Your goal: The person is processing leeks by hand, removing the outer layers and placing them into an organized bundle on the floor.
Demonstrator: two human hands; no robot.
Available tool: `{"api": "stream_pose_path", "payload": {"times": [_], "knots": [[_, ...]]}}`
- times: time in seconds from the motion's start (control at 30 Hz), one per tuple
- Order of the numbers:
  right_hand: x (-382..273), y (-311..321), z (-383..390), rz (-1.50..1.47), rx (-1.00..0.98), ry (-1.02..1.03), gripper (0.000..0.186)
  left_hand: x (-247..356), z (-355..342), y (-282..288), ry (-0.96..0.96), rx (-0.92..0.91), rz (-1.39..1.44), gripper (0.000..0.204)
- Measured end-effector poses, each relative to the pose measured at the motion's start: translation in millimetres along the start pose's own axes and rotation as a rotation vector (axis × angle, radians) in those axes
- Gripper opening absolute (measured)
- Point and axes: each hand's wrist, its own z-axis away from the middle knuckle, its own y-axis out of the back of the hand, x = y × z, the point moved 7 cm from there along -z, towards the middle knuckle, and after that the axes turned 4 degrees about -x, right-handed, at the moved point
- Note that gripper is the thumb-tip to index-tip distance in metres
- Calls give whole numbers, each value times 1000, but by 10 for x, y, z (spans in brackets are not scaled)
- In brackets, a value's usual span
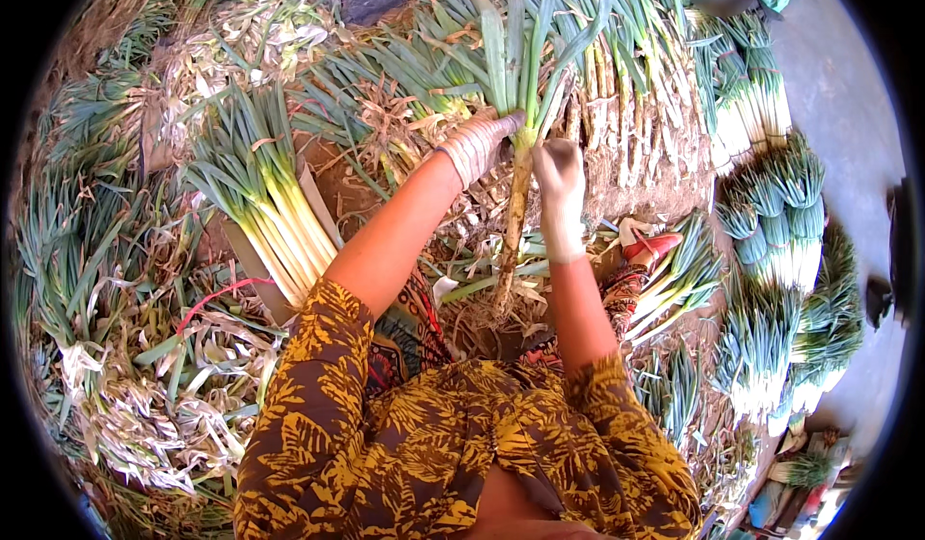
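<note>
Leek (517, 214) gripped by left hand (482, 145); right hand (559, 174): hold unclear; trimmings (207, 362) left, bundles (777, 237) right.

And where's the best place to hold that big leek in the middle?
Probably around the neck of the leek, coming from the left, as the left hand does. The neck is narrow, easy to wrap fingers around, while the green leaves spread out beyond it and the brown stalk runs back toward the body.
</note>
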Motion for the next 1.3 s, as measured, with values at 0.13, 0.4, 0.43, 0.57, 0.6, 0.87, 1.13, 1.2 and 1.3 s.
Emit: {"api": "stream_pose_path", "payload": {"times": [0.13, 0.4, 0.43, 0.57, 0.6, 0.87, 1.13, 1.2, 1.3], "knots": [[106, -323, -285, 63, -305, -68, 17, 235, -166, 254, -113, 132, 103, 34], [2155, 182, 2148, 541, -893, -818, 57, 626, -153, 948, -244, 348, 128, 30], [2413, 416, 2454, 661, -1081, -796, 61, 621, -179, 912, -233, 359, 109, 30], [2544, 498, 1938, 73, -837, -644, 71, 459, -323, 962, -189, 379, 94, 29], [1763, 276, 1592, -165, -575, -722, 50, 475, -250, 1070, -202, 402, 141, 30], [550, -41, 812, -289, -74, -330, 25, -39, -380, 503, 22, 166, -10, 12], [168, 359, -34, 27, 27, -90, 27, -1174, 373, -104, 779, -385, -1002, 22], [162, 362, 8, -70, 21, -122, 27, -785, 190, 90, 639, -316, -1653, 30], [205, 332, 225, 254, 21, -62, 24, -176, -60, 331, 293, 21, -1152, 58]]}}
